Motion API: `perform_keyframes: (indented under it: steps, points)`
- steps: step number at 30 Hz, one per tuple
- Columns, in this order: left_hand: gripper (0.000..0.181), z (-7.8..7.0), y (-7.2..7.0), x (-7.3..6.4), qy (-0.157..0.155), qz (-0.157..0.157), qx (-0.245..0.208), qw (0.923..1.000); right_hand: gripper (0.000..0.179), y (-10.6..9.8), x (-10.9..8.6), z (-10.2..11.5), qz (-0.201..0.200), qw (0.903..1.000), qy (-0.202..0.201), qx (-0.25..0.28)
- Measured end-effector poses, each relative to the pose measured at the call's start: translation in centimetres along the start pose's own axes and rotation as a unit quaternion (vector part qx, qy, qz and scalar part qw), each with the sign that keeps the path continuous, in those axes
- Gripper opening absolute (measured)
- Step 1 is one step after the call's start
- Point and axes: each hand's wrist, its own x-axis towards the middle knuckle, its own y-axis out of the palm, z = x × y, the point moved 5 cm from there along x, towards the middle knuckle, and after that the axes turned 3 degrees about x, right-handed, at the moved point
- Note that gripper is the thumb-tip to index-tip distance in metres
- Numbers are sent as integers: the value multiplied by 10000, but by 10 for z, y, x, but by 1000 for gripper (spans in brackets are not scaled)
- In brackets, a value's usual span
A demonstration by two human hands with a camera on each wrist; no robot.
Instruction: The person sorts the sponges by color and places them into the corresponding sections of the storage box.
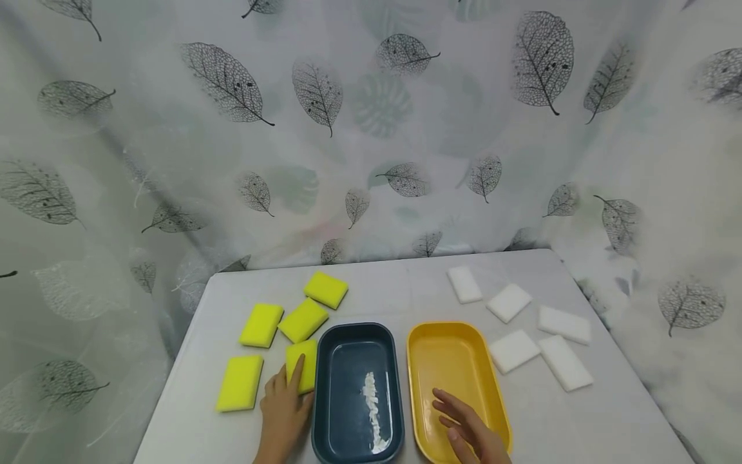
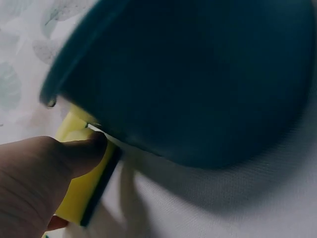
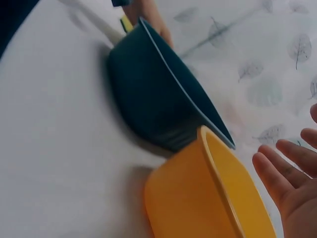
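My left hand (image 1: 283, 409) grips a yellow sponge (image 1: 308, 366) just left of the dark blue basin (image 1: 324, 348). In the left wrist view, the thumb presses on the sponge's yellow face, its dark scouring side shows, and a fingertip appears beneath. The sponge is close against the basin's outer wall. My right hand (image 1: 466, 428) hovers over the yellow basin (image 1: 418, 341), fingers spread loosely with nothing in them. The right wrist view shows these fingers beside the yellow basin's rim.
Several more yellow sponges (image 1: 239, 383) lie to the left and behind on the white table (image 1: 400, 290). Several white sponge blocks (image 1: 566, 363) are scattered on the right. The basins stand side by side, and a leaf-print curtain (image 1: 348, 212) hangs behind the table.
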Motion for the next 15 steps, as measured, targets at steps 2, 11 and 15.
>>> perform_keyframes:
  steps: [2, 11, 15]
  points:
    - [82, -1, 3, 1, 6, -5, 16, 10000, 44, 7, -2, -2, 365, 9965, 407, 632]
    - [77, 2, 4, 3, 59, -202, -45, 9998, 49, 31, -14, -7, 2176, 9117, 1785, 2995]
    - [74, 5, 0, 3, 67, -271, -200, 9994, 46, 39, -19, -13, 2555, 9020, 1951, 2882]
